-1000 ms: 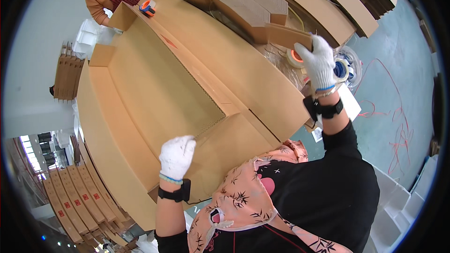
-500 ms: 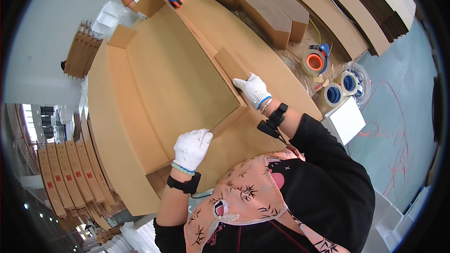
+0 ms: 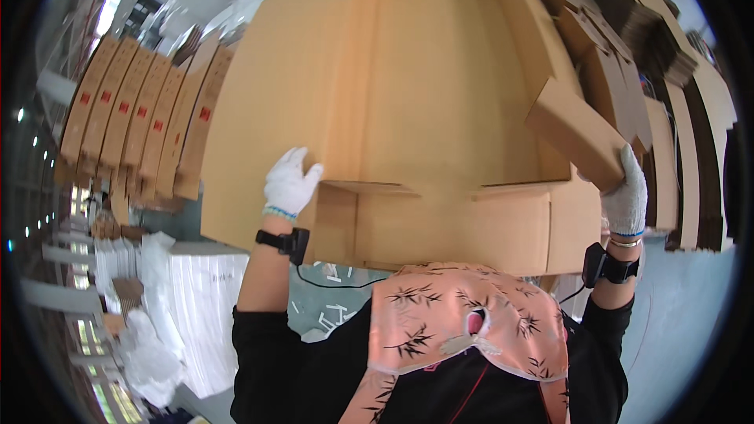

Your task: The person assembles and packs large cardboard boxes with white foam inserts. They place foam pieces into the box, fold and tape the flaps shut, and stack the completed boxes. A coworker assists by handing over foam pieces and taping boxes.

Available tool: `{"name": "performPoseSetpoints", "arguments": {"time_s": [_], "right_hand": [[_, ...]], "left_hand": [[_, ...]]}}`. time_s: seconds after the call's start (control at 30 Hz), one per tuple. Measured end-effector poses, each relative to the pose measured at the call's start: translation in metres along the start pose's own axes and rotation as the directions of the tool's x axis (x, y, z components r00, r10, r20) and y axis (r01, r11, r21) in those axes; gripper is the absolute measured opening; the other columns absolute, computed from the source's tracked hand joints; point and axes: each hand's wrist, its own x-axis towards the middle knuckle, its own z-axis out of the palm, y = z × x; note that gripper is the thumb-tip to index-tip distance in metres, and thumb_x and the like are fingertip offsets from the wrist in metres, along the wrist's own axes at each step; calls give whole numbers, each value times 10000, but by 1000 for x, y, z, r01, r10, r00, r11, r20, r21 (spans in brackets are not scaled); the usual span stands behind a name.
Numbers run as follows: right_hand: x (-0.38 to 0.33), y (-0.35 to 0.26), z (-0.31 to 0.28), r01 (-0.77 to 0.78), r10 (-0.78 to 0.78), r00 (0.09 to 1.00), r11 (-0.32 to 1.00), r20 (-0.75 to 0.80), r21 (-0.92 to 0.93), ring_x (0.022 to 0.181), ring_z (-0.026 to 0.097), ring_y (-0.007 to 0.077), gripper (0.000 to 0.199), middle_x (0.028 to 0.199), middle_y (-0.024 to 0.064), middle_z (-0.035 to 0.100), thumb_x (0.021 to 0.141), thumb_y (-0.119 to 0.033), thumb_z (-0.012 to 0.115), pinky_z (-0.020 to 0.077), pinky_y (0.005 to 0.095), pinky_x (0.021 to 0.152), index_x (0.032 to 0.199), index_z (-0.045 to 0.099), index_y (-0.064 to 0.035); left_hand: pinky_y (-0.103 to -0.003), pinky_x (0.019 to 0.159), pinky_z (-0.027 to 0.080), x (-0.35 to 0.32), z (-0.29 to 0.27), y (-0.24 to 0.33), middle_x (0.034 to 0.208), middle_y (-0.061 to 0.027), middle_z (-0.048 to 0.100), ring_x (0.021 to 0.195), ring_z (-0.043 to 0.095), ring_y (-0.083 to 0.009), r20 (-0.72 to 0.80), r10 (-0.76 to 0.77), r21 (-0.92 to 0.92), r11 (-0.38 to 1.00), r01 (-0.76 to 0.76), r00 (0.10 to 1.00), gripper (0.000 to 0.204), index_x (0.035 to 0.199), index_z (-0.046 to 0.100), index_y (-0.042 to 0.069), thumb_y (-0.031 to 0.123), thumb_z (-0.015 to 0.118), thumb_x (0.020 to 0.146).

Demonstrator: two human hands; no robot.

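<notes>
A large brown cardboard box [image 3: 440,94] lies spread in front of me, its long side walls partly raised and its near end flap [image 3: 448,228] folded low. My left hand [image 3: 292,183], in a white knitted glove, is over the left panel [image 3: 259,126], fingers apart, beside the corner of an upright inner flap [image 3: 369,187]. On the right, my gloved right hand [image 3: 628,196] grips the outer end of a narrow cardboard flap [image 3: 577,133] that slants across the right wall. The thumb of that hand is hidden behind the flap.
Folded cartons [image 3: 129,118] stand in a row at the left. White foam sheets [image 3: 208,314] are stacked below them. More cardboard pieces [image 3: 609,86] stand along the right side. White scraps [image 3: 334,314] litter the floor near me.
My view has turned, so the box now points straight away from me. Both hands have left the near corner edges and moved apart; the right one now holds the narrow flap.
</notes>
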Motion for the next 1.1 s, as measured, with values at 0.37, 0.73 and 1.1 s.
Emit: {"name": "performPoseSetpoints", "arguments": {"time_s": [0.37, 0.73, 1.1], "right_hand": [[67, 148, 284, 301, 319, 861, 308, 396, -903, 753, 611, 265, 469, 768, 160, 640, 938, -431, 506, 466, 363, 713, 949, 664, 11], [57, 214, 347, 194, 712, 620, 267, 329, -944, 597, 643, 219, 601, 706, 134, 640, 921, -537, 532, 492, 341, 539, 852, 637, 50], [70, 177, 267, 578, 146, 797, 96, 586, -810, 917, 636, 383, 285, 986, 200, 674, 848, -140, 514, 500, 441, 832, 1090, 639, -57]], "left_hand": [[-444, 1008, 440, 7, 3, -9, 1404, -173, 482, 1210, 524, -364, 188, 8, -219, 975, 34, 982, 650, 1328, 530, 81, 500, 597, 836], [-488, 721, 543, 18, 8, -2, 1306, -116, 488, 865, 652, -361, 204, 180, -322, 941, -108, 962, 466, 1207, 579, 159, 388, 656, 808], [-481, 682, 538, 18, 17, -4, 1250, -115, 493, 819, 642, -328, 142, 220, -335, 928, -162, 965, 302, 1143, 609, 154, 262, 601, 861]]}}
